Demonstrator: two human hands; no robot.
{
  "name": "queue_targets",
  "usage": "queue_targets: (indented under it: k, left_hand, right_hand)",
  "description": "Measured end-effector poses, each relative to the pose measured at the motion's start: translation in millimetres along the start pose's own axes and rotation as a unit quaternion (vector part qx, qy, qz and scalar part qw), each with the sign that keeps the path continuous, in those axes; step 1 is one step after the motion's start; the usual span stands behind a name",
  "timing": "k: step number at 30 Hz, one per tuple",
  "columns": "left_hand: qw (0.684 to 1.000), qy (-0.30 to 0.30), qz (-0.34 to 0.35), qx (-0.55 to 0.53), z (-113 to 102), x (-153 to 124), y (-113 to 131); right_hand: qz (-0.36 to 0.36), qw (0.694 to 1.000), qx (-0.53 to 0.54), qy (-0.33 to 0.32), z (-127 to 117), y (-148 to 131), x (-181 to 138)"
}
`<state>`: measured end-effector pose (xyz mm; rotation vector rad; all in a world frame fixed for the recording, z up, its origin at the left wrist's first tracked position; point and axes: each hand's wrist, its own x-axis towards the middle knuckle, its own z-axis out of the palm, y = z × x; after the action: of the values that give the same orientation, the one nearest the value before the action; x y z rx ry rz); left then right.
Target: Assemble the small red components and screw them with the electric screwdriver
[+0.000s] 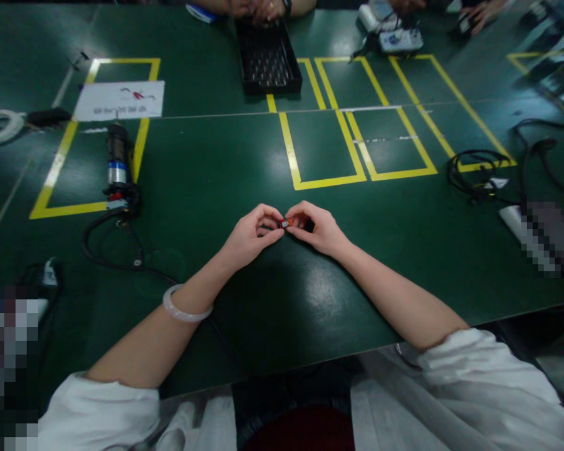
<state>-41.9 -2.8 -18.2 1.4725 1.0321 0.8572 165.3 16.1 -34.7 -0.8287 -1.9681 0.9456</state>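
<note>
My left hand (251, 235) and my right hand (318, 228) meet over the middle of the dark green table (207, 175). Both pinch a tiny red and black part (284, 223) between thumb and fingertips. The fingers of each hand are curled closed round it. The part is too small to make out further. A pale bangle (183, 308) sits on my left wrist. White sleeves cover my upper arms.
A black tray (267, 59) stands at the far edge, with another person's hands behind it. Yellow taped boxes (357, 141) mark the table. A cylindrical tool (116, 164) with black cable lies left, beside a white paper (120, 100). Coiled cables (474, 172) lie right.
</note>
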Motion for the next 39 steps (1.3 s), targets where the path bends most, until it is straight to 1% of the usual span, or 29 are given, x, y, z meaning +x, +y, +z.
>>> queue_targets:
  k: [7,20,31,39]
  left_hand:
    - [1.000,-0.002,-0.008,-0.015,-1.8,1.1,-2.7]
    - [1.000,-0.010,-0.008,-0.020,-2.0,0.0,1.3]
    - [1.000,-0.013,-0.012,-0.021,-1.2,0.1,1.9]
    - [1.000,-0.006,-0.018,-0.004,-1.2,-0.1,2.3]
  right_hand:
    - [0.006,1.000,-0.004,-0.002,-0.6,-1.9,0.0]
    - [0.001,0.999,-0.022,-0.025,-0.8,-7.5,-0.2]
    - [0.014,0.999,-0.025,-0.041,0.1,-6.9,-0.2]
    - [0.018,0.999,-0.022,-0.031,-0.4,-8.3,-0.4]
